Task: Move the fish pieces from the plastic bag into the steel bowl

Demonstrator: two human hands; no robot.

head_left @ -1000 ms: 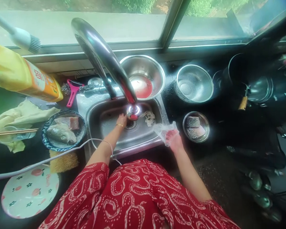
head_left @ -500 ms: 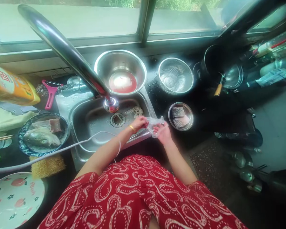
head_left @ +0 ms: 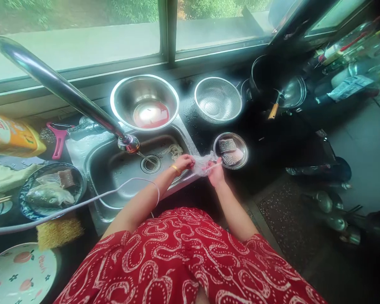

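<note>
Over the sink's front right corner, a crumpled piece of thin clear plastic (head_left: 202, 164) is stretched between my hands. Whether it is a bag or a glove, I cannot tell. My left hand (head_left: 184, 162) pinches its left end. The fingers of my right hand (head_left: 215, 172) are bent around its right end. Just behind my right hand, a small metal bowl (head_left: 246, 155) holds pieces of fish (head_left: 230, 158) with grey skin. Below and left of the plastic is the steel sink (head_left: 114, 183), with a pale scrap (head_left: 175, 151) in its back right corner.
A faucet (head_left: 60, 86) arches over the sink, water running from it. Behind stand a steel basin (head_left: 114, 99) with reddish liquid and a metal strainer (head_left: 218, 101). To the left are a plate (head_left: 25, 207) with a fish head (head_left: 49, 195), a hose (head_left: 91, 200) and a loofah (head_left: 59, 233).
The view has shifted, so the surroundings sit further left. My right hand's fingers, spread at the plastic before, are now drawn in around it. My left hand keeps its pinch.
</note>
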